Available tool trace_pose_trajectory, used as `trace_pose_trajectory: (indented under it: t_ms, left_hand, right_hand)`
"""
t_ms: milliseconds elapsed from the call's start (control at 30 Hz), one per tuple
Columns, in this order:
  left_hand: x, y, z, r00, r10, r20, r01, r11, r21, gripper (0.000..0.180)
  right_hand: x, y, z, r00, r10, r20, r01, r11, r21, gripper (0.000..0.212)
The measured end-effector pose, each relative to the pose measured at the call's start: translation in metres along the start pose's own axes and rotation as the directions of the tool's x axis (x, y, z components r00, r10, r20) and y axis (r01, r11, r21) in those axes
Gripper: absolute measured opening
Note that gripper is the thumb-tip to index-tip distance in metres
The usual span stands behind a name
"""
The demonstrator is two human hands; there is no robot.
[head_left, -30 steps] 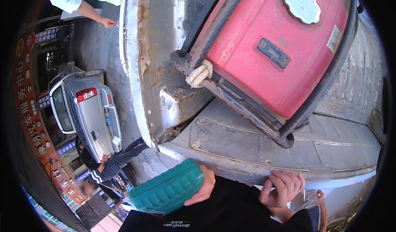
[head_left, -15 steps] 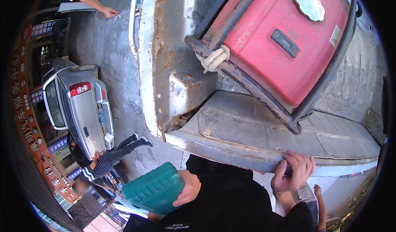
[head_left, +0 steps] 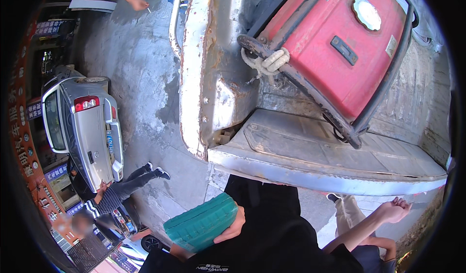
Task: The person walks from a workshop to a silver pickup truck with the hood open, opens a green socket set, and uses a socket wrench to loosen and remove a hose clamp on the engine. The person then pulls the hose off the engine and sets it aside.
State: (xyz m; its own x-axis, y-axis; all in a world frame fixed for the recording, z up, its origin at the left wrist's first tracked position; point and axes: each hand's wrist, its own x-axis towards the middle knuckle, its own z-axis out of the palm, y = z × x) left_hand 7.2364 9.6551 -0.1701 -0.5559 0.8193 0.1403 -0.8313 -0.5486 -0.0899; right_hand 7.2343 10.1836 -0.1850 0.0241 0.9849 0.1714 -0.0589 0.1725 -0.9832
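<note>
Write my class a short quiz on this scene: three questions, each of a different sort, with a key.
1. Choose one: the case in the left hand is A) red, B) green, C) silver.
2. True or false: the right hand rests on the red tank.
3. Fill in: a ____ is tied round the dark frame.

Key: 1. B. 2. False; it is apart from it and looks empty. 3. Rope.
</note>
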Motion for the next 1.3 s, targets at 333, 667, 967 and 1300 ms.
trace_pose_trajectory:
  t_ms: [333, 667, 967, 1300]
  left_hand:
    - [0.004, 0.052, -0.015, 0.985, -0.083, -0.15, 0.052, 0.979, -0.198, 0.061]
    - [0.0, 0.097, 0.039, 0.841, 0.281, -0.462, -0.109, 0.925, 0.364, 0.057]
    - [-0.019, 0.102, 0.041, 0.838, 0.112, -0.534, 0.005, 0.977, 0.213, 0.057]
    - [0.061, 0.079, 0.006, 0.872, -0.377, 0.312, 0.356, 0.926, 0.124, 0.048]
  right_hand:
    - [0.077, 0.114, -0.073, 0.737, 0.612, 0.288, -0.604, 0.787, -0.126, 0.016]
    - [0.096, 0.09, -0.075, 0.744, 0.621, 0.246, -0.566, 0.782, -0.261, 0.018]
    - [0.097, 0.102, -0.08, 0.708, 0.666, 0.235, -0.605, 0.744, -0.283, 0.02]
    - [0.072, 0.172, -0.089, 0.758, 0.597, 0.263, -0.631, 0.773, 0.062, 0.024]
